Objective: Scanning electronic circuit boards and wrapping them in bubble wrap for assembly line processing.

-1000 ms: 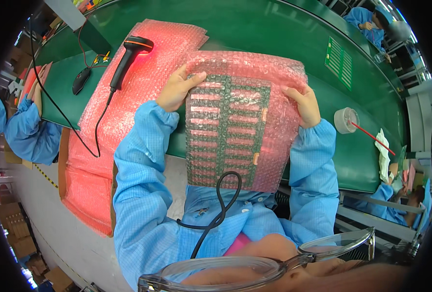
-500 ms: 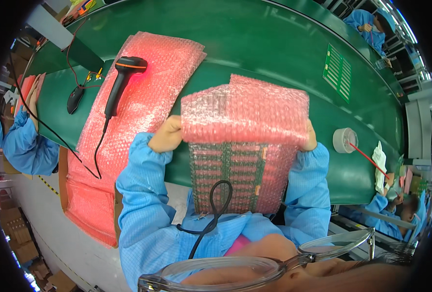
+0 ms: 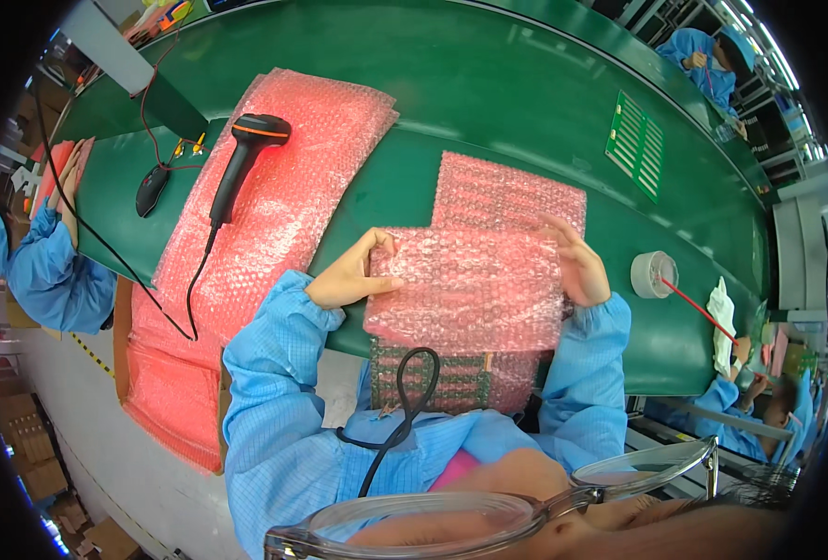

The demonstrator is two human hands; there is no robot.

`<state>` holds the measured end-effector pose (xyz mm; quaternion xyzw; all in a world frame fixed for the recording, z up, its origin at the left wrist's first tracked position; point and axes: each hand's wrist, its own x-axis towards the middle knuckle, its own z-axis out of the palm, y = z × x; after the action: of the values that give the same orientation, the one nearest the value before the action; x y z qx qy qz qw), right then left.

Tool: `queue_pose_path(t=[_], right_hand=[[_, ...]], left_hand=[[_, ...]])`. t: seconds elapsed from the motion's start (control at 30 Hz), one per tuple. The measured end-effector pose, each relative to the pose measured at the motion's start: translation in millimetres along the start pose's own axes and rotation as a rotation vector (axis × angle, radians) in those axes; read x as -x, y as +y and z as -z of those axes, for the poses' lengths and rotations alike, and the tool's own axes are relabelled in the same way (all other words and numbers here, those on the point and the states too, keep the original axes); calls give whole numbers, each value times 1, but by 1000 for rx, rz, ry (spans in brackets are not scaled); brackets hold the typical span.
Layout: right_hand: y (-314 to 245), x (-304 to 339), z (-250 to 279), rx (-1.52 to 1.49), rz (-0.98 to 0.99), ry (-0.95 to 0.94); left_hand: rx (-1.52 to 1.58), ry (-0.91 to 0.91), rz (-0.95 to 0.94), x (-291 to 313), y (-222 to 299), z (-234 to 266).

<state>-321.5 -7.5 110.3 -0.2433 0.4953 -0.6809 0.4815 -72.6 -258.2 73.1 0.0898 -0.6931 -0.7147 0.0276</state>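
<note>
In front of me, a pink bubble-wrap bag [image 3: 507,191] lies over the green table's near edge. Dark green striped panels, like circuit boards, show through its lower part. A pink flap [image 3: 465,289] is folded down across the middle of the bag. My left hand [image 3: 350,271] grips the flap's left edge, thumb and forefinger on top. At the right edge, my right hand [image 3: 580,263] curls its fingers over the wrap; its thumb is mostly hidden. A loop of black cord [image 3: 419,392] hangs before the bag's lower end.
A barcode scanner [image 3: 246,159] rests on stacked pink bubble-wrap sheets [image 3: 330,121] at left, beside a black mouse [image 3: 153,190]. Rightward are a green circuit panel [image 3: 634,145], a round tub [image 3: 652,274] with a red stick, and a white cloth [image 3: 721,317]. Co-workers sit at both sides.
The flap has come down toward me over the lower part of the bag. Both hands have shifted, with more of their fingers now showing. The bag's far part lies uncovered.
</note>
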Motion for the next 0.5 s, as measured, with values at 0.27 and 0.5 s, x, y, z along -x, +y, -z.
queue_pose_path(t=[0.27, 0.5], right_hand=[[39, 58, -32, 134, -209, 305], [50, 77, -40, 269, -152, 183]], left_hand=[[347, 89, -84, 33, 6, -32], [349, 124, 7, 68, 17, -55]])
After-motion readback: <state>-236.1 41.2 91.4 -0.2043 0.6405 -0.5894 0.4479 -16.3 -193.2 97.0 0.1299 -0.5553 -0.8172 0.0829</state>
